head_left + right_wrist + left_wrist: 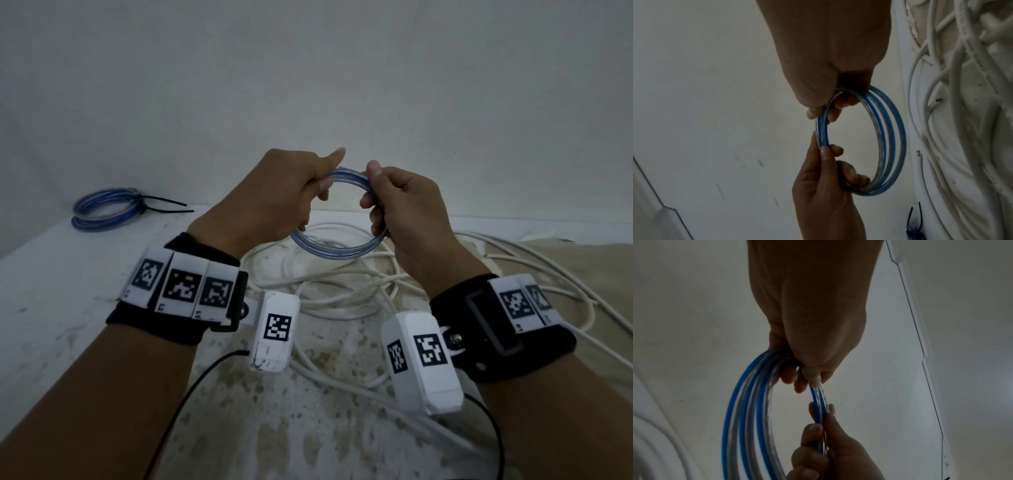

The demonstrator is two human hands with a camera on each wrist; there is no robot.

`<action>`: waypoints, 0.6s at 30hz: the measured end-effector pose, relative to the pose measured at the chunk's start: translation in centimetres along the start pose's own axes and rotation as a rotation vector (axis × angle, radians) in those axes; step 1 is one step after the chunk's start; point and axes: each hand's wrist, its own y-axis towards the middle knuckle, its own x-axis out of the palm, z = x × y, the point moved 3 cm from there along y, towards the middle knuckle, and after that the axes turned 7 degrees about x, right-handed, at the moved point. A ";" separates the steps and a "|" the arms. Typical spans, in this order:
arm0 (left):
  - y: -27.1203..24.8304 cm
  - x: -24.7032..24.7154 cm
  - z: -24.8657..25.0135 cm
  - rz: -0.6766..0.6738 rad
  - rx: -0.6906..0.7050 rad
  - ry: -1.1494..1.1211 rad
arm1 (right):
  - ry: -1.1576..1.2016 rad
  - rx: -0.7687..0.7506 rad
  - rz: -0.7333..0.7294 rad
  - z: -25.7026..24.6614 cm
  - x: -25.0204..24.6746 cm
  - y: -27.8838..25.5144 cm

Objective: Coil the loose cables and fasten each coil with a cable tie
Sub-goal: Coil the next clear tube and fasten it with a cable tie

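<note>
White, stained tabletop (85, 274) meets a plain wall beyond the hands. Left hand (270, 202) and right hand (407, 212) each grip the blue coil (334, 250), raised between them above loose white cables (342, 294). Tied coil (102, 212) with black cable tie (164, 205) lies far left of left hand, by the wall edge. Wrist views alone show three separate blue turns (890, 138).

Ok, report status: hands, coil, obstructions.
Left hand and right hand both grip the blue-and-clear tubing coil, untied. Loose white cables lie below.
</note>
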 end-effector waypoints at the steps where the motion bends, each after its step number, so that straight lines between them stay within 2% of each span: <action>1: -0.1 0.1 -0.1 0.001 -0.008 -0.011 | -0.015 -0.006 -0.001 0.0 0.0 0.0; 9: -0.1 0.0 0.2 0.010 0.019 -0.041 | -0.066 -0.036 -0.040 -0.5 -0.5 0.3; 15: 0.4 0.6 0.9 0.183 0.103 0.165 | -0.004 -0.011 -0.001 -0.6 -0.2 0.3; 16: 0.5 0.7 1.0 0.186 0.090 0.137 | 0.002 -0.015 0.002 -0.6 -0.3 0.3; 18: 0.4 0.9 1.1 0.175 -0.041 -0.082 | 0.015 -0.011 -0.005 -0.5 -0.5 0.5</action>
